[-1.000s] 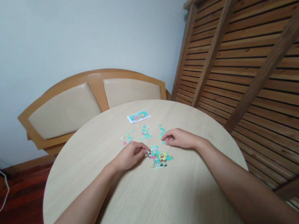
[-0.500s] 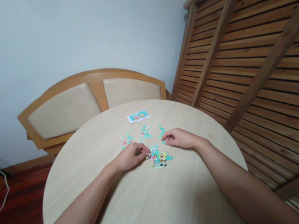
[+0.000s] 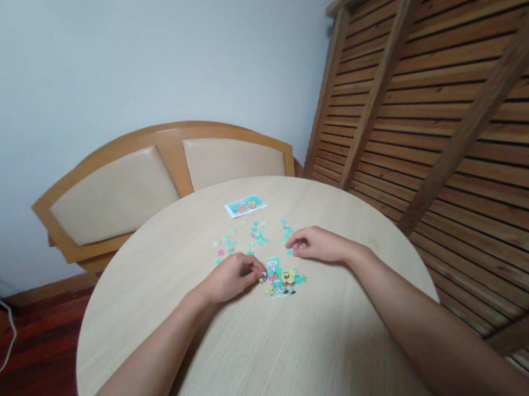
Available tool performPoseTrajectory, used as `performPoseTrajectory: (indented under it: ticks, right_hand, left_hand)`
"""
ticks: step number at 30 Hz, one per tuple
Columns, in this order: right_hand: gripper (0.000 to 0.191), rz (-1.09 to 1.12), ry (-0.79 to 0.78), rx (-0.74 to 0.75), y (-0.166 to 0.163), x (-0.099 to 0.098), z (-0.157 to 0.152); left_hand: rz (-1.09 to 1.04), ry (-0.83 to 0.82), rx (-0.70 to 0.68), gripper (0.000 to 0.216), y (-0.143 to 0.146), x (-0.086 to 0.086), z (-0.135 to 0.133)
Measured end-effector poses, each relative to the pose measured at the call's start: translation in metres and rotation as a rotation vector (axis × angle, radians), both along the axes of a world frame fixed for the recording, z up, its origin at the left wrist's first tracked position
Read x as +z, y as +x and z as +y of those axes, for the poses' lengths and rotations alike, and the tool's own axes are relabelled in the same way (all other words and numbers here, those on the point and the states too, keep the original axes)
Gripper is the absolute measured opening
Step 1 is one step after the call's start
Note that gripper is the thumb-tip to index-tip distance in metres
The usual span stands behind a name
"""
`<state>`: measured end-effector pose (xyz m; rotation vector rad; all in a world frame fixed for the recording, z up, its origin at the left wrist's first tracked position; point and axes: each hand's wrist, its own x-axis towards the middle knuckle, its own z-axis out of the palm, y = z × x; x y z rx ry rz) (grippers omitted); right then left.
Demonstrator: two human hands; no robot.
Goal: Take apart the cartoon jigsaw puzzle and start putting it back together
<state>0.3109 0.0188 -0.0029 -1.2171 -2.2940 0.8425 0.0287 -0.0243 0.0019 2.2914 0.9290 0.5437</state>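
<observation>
A small joined patch of cartoon jigsaw (image 3: pixel 282 278) lies in the middle of a round pale wooden table (image 3: pixel 251 362). My left hand (image 3: pixel 230 277) rests at its left edge, fingers curled and pinched on a small puzzle piece at the patch's side. My right hand (image 3: pixel 317 244) lies just beyond the patch on the right, fingers curled with the tips on the table near a teal piece; whether it holds anything is hidden. Several loose teal and pink pieces (image 3: pixel 250 236) are scattered behind both hands.
A small reference picture card (image 3: pixel 244 206) lies near the table's far edge. A wooden bench with two beige cushioned backs (image 3: pixel 159 175) stands behind the table against a white wall. A slatted wooden frame (image 3: pixel 455 98) leans at the right. A cable trails on the dark floor at left.
My left fingertips have shifted slightly at the patch's left edge. My right hand has stayed in place.
</observation>
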Motion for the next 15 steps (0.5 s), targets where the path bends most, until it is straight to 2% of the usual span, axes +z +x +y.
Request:
performPoseTrajectory:
  ticks: [7, 15]
  right_hand:
    - [0.029, -0.015, 0.015, 0.005, -0.0003, 0.0024, -0.0014]
    - [0.028, -0.015, 0.028, 0.012, 0.0001, 0.0023, -0.0019]
  left_hand:
    - [-0.004, 0.009, -0.015, 0.018, -0.0020, -0.0028, 0.0019]
    - [-0.004, 0.031, -0.029, 0.015, -0.0004, 0.0035, -0.0013]
